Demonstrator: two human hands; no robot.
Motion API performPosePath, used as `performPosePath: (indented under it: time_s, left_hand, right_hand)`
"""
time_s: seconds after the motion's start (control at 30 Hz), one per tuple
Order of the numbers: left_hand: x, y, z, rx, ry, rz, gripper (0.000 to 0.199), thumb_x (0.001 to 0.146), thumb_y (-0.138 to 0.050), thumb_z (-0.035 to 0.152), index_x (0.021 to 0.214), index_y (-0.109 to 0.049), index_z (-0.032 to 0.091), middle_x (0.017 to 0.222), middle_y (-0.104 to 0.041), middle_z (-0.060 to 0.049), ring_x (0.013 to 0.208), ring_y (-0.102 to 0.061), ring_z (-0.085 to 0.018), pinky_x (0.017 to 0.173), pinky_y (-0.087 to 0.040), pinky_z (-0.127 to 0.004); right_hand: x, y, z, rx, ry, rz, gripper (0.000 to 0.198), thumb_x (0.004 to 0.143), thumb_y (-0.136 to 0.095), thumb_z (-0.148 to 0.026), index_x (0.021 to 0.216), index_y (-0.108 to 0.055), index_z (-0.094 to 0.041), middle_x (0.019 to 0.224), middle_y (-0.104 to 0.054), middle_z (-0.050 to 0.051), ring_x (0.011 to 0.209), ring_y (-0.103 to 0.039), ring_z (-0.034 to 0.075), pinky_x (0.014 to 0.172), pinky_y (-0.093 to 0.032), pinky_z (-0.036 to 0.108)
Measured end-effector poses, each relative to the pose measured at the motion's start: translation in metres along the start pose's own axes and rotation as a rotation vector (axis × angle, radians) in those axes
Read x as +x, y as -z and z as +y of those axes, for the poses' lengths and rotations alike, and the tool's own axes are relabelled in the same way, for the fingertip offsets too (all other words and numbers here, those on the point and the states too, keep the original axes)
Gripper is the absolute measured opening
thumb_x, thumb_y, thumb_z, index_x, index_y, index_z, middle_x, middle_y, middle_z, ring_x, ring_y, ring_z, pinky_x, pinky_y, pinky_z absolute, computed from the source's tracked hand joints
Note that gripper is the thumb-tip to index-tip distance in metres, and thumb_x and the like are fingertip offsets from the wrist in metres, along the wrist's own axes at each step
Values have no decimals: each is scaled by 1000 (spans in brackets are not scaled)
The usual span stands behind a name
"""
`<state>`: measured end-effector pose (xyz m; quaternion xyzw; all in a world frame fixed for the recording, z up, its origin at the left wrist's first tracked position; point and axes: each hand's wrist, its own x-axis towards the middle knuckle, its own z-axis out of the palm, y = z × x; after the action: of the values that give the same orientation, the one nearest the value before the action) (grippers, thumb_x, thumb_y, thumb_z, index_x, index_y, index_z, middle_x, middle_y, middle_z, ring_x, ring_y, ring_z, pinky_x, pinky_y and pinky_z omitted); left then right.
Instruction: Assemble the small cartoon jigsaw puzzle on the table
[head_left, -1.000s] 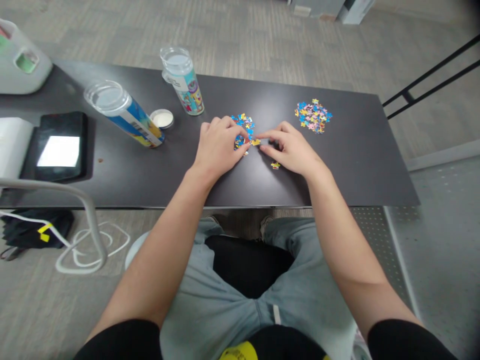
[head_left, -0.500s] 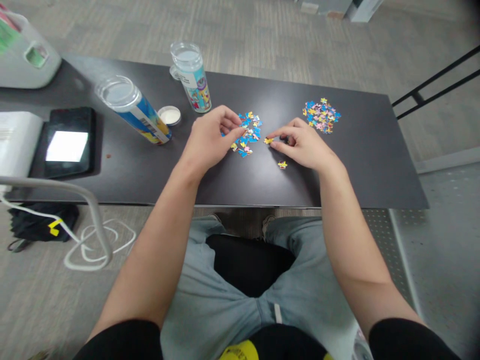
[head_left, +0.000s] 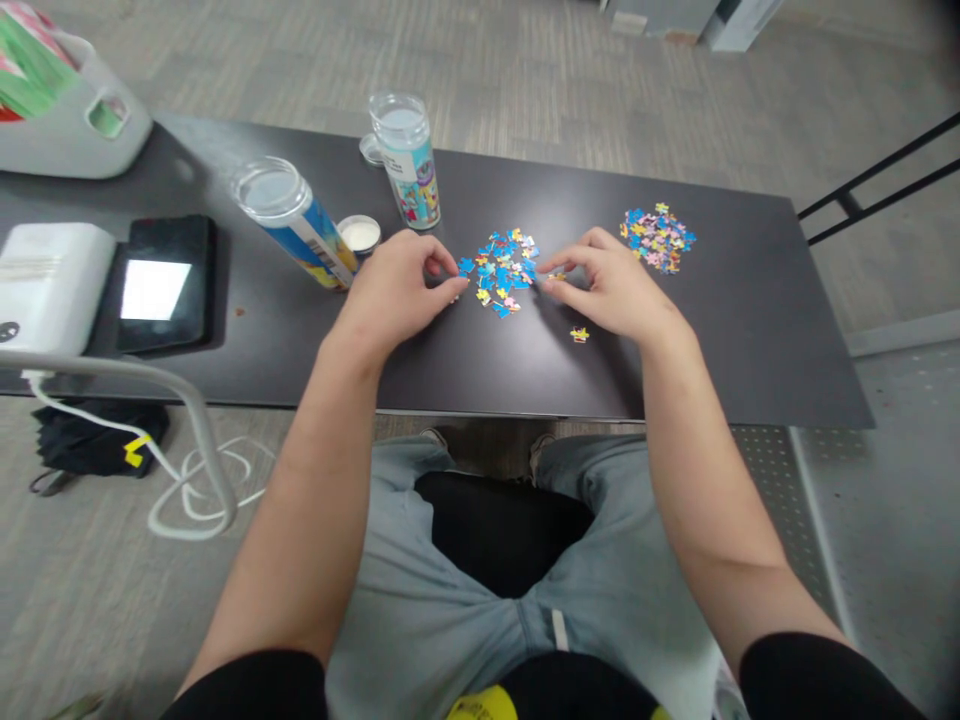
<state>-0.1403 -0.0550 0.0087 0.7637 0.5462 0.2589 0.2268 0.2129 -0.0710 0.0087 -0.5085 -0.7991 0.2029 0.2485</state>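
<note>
A loose pile of small blue, yellow and pink jigsaw puzzle pieces [head_left: 501,268] lies on the dark table. At its left edge is my left hand [head_left: 397,292], thumb and index finger slightly apart and no piece visible between them. My right hand [head_left: 611,280] reaches in from the other side, its index finger and thumb parted at the pile's right edge. A yellow puzzle piece [head_left: 556,276] shows partly between those fingers; it appears to rest on the table. Nearer to me lies a single yellow piece [head_left: 579,334]. Farther right sits a second pile of pieces [head_left: 660,238].
Two clear jars with printed labels, one blue-and-yellow [head_left: 304,230] and one teal [head_left: 411,165], stand behind my left hand. A round lid [head_left: 360,234] lies between them. Leftward are a black tablet [head_left: 166,285], a white box [head_left: 56,285] and a grey basket [head_left: 82,140].
My left hand has drawn back left from over the pile to its edge. My right fingertips have moved slightly left, past the yellow piece to the pile. The view has shifted a little.
</note>
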Motion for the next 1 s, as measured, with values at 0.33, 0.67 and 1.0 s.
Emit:
performPosePath:
  time_s: [0.33,0.67,1.0]
  left_hand:
    - [-3,-10,20,96,3,-113,13,100,-105,36,110,-97,31,122,-88,-6,105,-77,-30,93,-56,-43]
    - [-1,-4,32,-30,59,-208,13,94,-99,30,104,-91,29,96,-86,-1,90,-73,-26,86,-53,-39]
    - [0,-27,56,-313,-43,-281,38,102,-104,54,112,-81,26,101,-87,-4,96,-77,-25,86,-58,-37]
  right_hand:
    - [-24,45,24,47,-121,-305,43,88,-113,-65,104,-92,-31,107,-80,9,90,-66,31,83,-54,49]
    - [-20,5,-3,49,-54,-187,36,95,-111,-51,105,-83,-30,106,-78,6,98,-70,33,93,-58,48]
    - [-21,-2,-29,187,-29,-109,36,120,-86,-68,116,-87,-32,118,-80,8,99,-68,30,98,-62,48]
